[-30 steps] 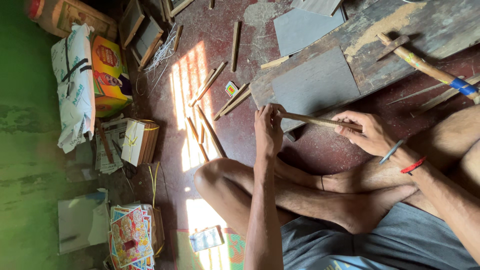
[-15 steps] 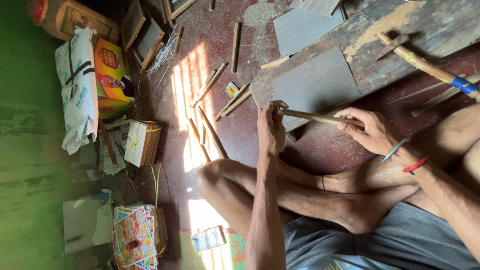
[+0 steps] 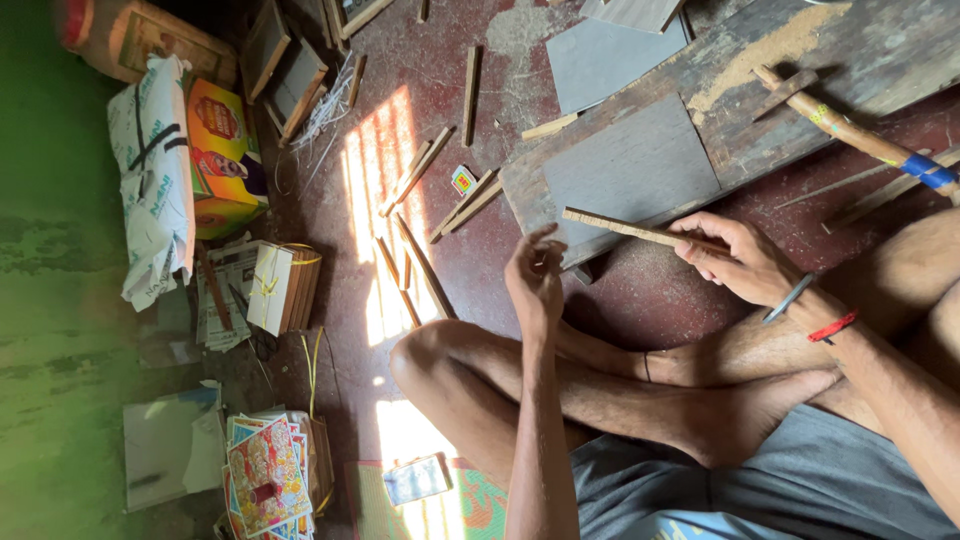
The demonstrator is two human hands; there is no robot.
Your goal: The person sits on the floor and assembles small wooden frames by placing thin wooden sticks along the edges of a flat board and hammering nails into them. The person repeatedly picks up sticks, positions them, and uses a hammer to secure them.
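Stick [image 3: 625, 228] now only pinched in my right hand [image 3: 735, 262] over the grey board [image 3: 630, 165], since my left hand [image 3: 535, 280] just let go, fingers loosely curled, empty.

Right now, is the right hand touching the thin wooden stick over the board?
Touching. The head view shows the right hand with its fingers closed around one end of the thin wooden stick.

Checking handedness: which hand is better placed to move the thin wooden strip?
Right. The right hand already grips the thin wooden strip; the left hand sits curled near its free end, apparently not touching.
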